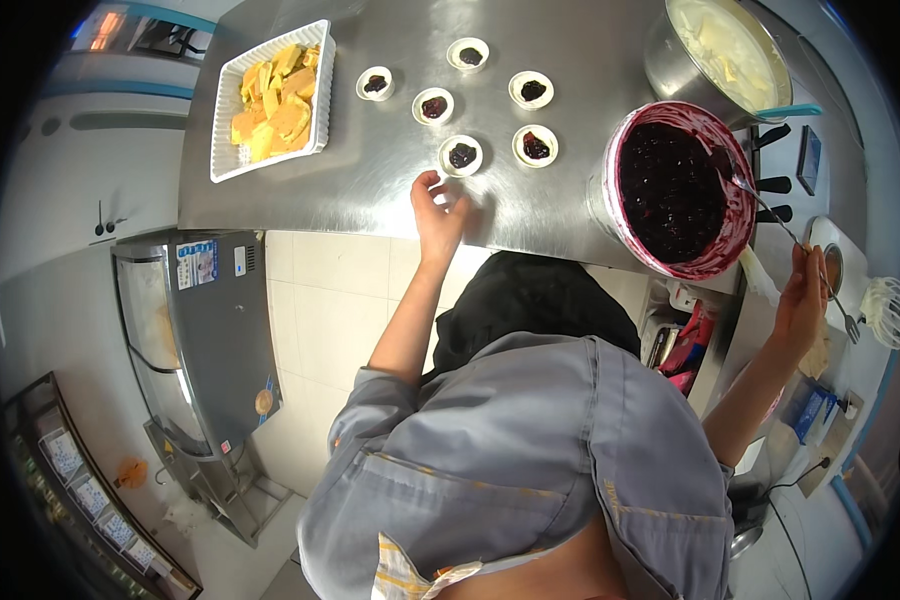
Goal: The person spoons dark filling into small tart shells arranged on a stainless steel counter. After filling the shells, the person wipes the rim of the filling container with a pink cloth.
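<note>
My right hand (801, 296) holds a long metal utensil (772, 208) by its thin handle. A fork end points away past my fingers, while the other end rests in dark berry filling (671, 191) inside a white plastic bucket (598, 201) with smeared inner walls. Bare and slightly curled, my left hand (441, 214) hovers by the table's front edge with thumb and forefinger apart. Just beyond its fingertips stands a small white cup (445, 161) with a pale layer and a dark dollop on top. Several similar cups (531, 90) are spread over the steel table (375, 187).
A white plastic tray (229, 161) of yellow cake pieces sits at the left. Behind the bucket, a steel bowl (664, 75) holds pale cream and a teal-handled tool (789, 110). Black handles (774, 184), a kitchen scale (840, 251) and a cream-coated whisk (886, 311) lie to the right.
</note>
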